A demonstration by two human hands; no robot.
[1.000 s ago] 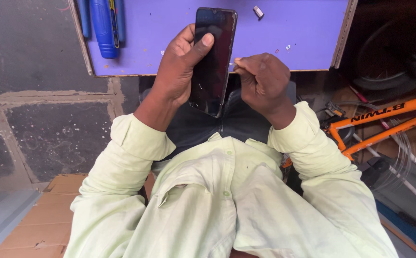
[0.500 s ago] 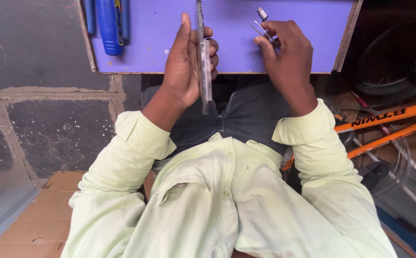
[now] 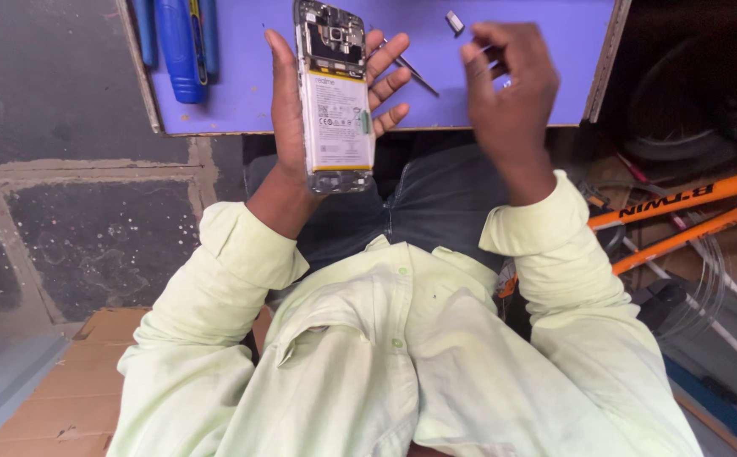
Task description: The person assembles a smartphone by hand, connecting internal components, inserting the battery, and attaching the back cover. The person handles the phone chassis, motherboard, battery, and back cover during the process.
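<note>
Phone (image 3: 335,97) w/ back cover off sits upright in the left hand (image 3: 301,110), held above the near edge of the purple table (image 3: 521,17). Open back faces the camera: white battery label fills the middle, dark board w/ camera module up top, yellow strip near the bottom. Left hand is clamped on it, thumb along the phone's left side, fingers (image 3: 390,80) spread out past the right side, palm behind.

Tweezers (image 3: 411,69), thin metal, lie on the table just beside those fingers, partly hidden by them; can't tell if they touch. Right hand (image 3: 508,89) hovers apart from the phone, over the table's right part, fingertips pinched together; whether sth tiny is betw. them can't be told, too blurred. Small grey metal piece (image 3: 455,22) lies on the table near the top, just left of the right hand.

Blue-handled tool (image 3: 181,46) lies at the table's left end, well apart from the phone, w/ a thinner blue handle either side.

Closer in: pale green shirt sleeves (image 3: 216,279), cuffs rolled, dark trousers (image 3: 436,207) under the table edge. Left side is grey concrete-block wall (image 3: 72,169), cardboard (image 3: 72,381) on the floor bottom left. Right side has an orange bike frame (image 3: 690,203) and a tyre (image 3: 682,110) in the dark, near the right elbow.
</note>
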